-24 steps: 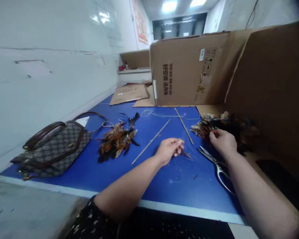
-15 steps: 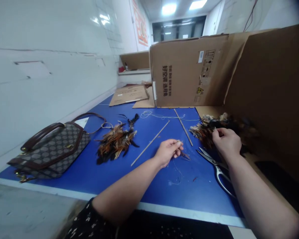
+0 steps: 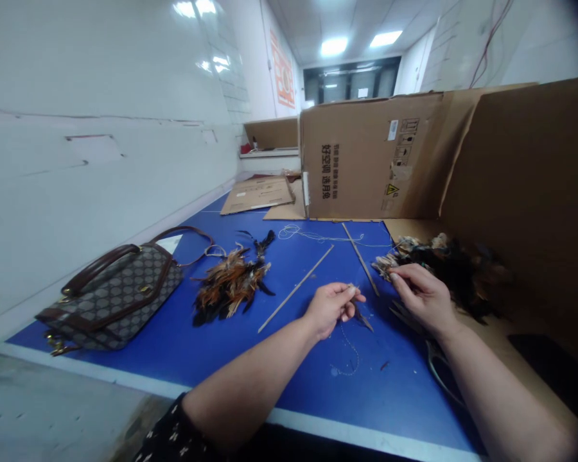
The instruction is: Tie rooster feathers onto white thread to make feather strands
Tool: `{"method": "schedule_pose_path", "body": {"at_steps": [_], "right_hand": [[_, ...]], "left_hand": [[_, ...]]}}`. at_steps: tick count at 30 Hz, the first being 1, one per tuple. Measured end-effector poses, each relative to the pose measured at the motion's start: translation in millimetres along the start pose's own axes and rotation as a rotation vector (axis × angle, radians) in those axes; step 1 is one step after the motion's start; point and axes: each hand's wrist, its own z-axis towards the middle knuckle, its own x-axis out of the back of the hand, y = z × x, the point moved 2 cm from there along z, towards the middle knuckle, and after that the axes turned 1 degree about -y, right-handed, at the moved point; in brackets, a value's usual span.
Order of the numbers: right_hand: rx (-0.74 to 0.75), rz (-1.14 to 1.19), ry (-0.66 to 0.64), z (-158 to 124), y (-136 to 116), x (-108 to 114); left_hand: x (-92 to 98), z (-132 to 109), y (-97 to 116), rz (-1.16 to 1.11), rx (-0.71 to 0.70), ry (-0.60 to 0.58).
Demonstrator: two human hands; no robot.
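My left hand (image 3: 331, 308) hovers over the blue table (image 3: 250, 333) with its fingers pinched on a small dark feather (image 3: 361, 314). A thin thread (image 3: 349, 353) trails on the table below it. My right hand (image 3: 421, 295) reaches to the near edge of a loose pile of dark and orange feathers (image 3: 443, 263) at the right, with finger and thumb pinched on a feather at the pile's edge. Scissors (image 3: 438, 359) lie partly under my right wrist. A second feather bundle (image 3: 231, 282) lies left of centre.
Two thin sticks (image 3: 298, 285) (image 3: 360, 258) and a coil of string (image 3: 308, 236) lie mid-table. A patterned handbag (image 3: 113, 295) sits at the left by the white wall. Upright cardboard (image 3: 370, 163) (image 3: 525, 186) closes off the back and right.
My right hand has slid from deeper in the feather pile towards its near left edge. The view has tilted so everything sits lower. My left hand keeps its pinch.
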Motion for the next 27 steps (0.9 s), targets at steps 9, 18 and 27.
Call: {"method": "schedule_pose_path", "body": {"at_steps": [9, 18, 27], "right_hand": [[0.155, 0.131, -0.488, -13, -13, -23], [0.198, 0.074, -0.556, -14, -15, -25], [0.208, 0.137, -0.677, -15, -31, -28]], "left_hand": [[1.1, 0, 5, -0.205, 0.041, -0.009], [5.8, 3, 2, -0.151, 0.068, 0.030], [4.0, -1, 9, -0.127, 0.060, -0.058]]}}
